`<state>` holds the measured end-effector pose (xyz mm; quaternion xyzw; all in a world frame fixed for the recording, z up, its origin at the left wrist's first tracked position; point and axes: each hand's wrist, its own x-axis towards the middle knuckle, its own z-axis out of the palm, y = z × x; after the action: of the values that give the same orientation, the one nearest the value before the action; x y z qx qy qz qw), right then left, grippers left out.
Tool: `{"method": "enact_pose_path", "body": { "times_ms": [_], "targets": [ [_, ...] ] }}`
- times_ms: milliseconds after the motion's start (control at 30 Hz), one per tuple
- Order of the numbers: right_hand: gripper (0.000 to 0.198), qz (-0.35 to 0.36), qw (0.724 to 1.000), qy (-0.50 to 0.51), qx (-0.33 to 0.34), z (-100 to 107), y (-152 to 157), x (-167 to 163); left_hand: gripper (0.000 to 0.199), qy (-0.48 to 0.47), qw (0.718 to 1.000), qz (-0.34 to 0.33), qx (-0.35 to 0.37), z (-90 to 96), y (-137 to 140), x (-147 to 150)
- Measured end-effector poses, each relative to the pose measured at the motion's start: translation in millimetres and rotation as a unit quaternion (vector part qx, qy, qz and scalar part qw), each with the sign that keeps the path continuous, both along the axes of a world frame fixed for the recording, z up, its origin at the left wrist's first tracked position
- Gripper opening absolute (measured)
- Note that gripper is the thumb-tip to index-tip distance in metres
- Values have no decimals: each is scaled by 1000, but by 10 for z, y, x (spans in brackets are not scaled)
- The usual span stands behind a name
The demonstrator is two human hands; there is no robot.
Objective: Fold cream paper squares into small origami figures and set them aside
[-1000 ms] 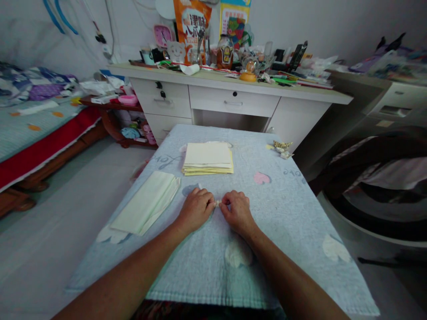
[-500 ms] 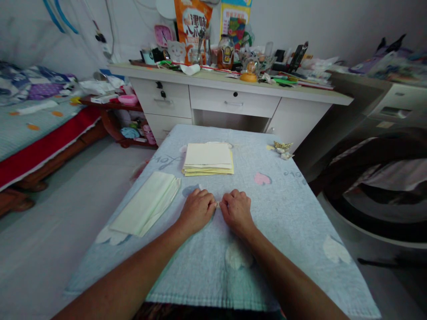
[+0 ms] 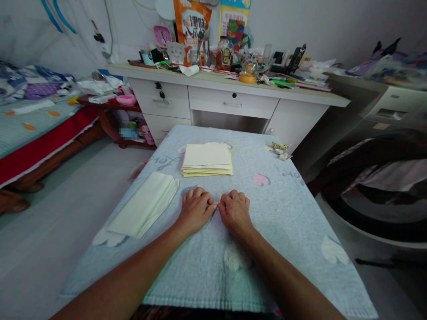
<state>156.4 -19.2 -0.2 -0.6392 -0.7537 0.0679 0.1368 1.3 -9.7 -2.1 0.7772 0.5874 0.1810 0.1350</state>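
Observation:
My left hand (image 3: 196,209) rests on the cloth-covered table (image 3: 283,213) with its fingers curled and its thumb stretched toward the other hand. Close beside it, my right hand (image 3: 235,208) is also closed, thumb and forefinger pinched together. A small pale strip of paper lies between the fingertips of both, almost wholly hidden by them. Beyond my hands sits a stack of cream and yellow paper sheets (image 3: 207,156). To the left of my left arm lies a folded pale green paper bundle (image 3: 145,204). Small folded paper pieces (image 3: 281,149) stand at the far right of the table.
Against the wall is a white desk (image 3: 233,104) crowded with a jar (image 3: 224,53), an orange snack bag (image 3: 191,31) and a pink clock (image 3: 162,36). A washing machine (image 3: 393,115) stands at right. A bed (image 3: 43,126) and a low wooden shelf (image 3: 108,106) are at left.
My left hand has shifted slightly, its fingers lifting and its thumb extending toward the right hand. The pale strip between my hands is now more covered. The stack and bundle stay in place.

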Motion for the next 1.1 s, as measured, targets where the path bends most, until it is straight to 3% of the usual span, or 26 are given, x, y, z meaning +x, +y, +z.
{"method": "enact_pose_path", "body": {
  "times_ms": [433,900,1100],
  "targets": [
    [20,0,999,-30,-25,43,6,-26,13,7,1000,1,-26,13,30,8],
    [19,14,1000,-7,-4,33,-15,10,13,23,999,-1,-23,41,22,21],
    [15,-13,1000,15,8,31,-20,-2,13,27,999,3,-29,46,21,28]
  ]
}}
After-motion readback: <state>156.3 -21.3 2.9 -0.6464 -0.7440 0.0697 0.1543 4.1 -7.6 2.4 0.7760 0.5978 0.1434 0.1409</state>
